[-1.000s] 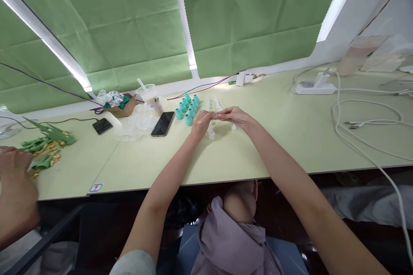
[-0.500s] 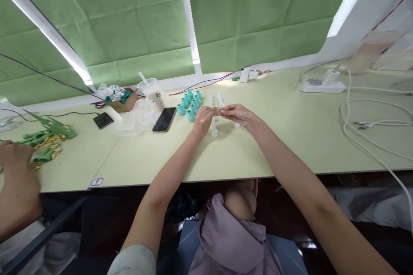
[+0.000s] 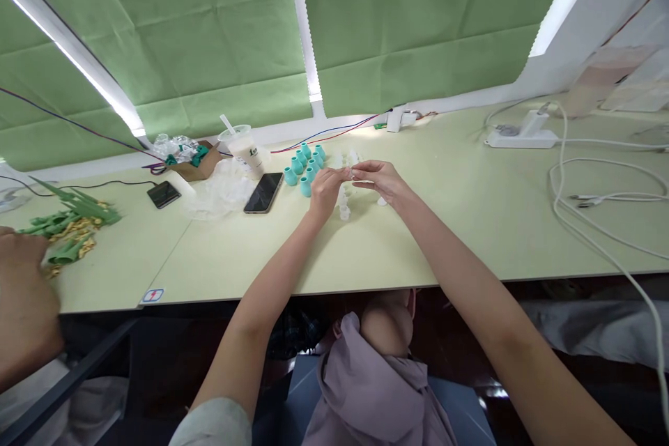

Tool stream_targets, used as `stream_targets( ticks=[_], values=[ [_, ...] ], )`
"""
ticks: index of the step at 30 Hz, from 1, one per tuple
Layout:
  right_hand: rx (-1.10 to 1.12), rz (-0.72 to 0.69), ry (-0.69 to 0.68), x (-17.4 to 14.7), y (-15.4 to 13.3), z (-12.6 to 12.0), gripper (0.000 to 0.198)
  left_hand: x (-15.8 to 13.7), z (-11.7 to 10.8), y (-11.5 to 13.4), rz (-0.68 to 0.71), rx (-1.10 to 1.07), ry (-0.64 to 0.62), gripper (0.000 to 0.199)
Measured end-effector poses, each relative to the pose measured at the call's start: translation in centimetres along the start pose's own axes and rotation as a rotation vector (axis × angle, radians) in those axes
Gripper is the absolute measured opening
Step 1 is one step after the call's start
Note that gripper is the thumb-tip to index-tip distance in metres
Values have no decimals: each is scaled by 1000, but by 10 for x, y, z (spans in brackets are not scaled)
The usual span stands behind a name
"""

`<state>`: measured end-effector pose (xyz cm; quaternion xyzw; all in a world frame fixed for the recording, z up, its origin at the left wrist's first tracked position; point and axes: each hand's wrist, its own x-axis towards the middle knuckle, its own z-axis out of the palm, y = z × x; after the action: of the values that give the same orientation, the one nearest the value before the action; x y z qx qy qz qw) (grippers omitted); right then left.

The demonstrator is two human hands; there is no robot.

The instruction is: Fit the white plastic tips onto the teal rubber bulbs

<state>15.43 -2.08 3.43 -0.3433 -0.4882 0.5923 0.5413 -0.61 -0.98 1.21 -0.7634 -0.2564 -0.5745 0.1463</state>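
Above the table, my left hand (image 3: 326, 191) and my right hand (image 3: 384, 180) meet at their fingertips. Between them is a small whitish piece (image 3: 352, 175), mostly covered by the fingers and too small to name. Both hands are closed in a pinch on it. Small translucent white pieces (image 3: 344, 209) stand in rows under and behind the hands. A round white piece (image 3: 382, 201) lies below my right hand. Several turquoise vase-shaped pieces (image 3: 306, 186) stand grouped just left of my left hand.
Left of the turquoise pieces lie a phone (image 3: 264, 193), a drink cup with straw (image 3: 245, 150), a crumpled plastic bag (image 3: 222, 189) and a cardboard box (image 3: 206, 164). A co-worker's hand (image 3: 21, 258) is beside green and yellow pieces (image 3: 78, 226). A power strip (image 3: 523, 139) and white cables (image 3: 575, 216) lie right.
My right hand's fingers have shifted slightly on the small piece and spread a little more. The whole view has moved slightly; the turquoise pieces stay where they were.
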Motion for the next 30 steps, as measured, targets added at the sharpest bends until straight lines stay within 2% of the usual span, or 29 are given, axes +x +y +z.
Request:
stream_targets(
  ticks=[4,8,16,21,25,30],
  values=[
    [-91,-74,18,0,0,0,34,-3,1,-2,-37,-12,-25,17],
    [-126,-80,23,1,0,0,35,-4,2,-3,-42,-28,-37,17],
    [-101,43,56,1,3,-2,33,-5,3,-2,3,-10,-2,16],
    [-43,110,32,2,6,-3,31,-8,3,-5,54,13,-9,19],
    [4,169,4,2,5,-5,25,-9,1,-6,95,39,-38,21],
    [21,225,-53,-1,-1,-9,18,-8,-3,-5,120,69,-142,27]
  ],
)
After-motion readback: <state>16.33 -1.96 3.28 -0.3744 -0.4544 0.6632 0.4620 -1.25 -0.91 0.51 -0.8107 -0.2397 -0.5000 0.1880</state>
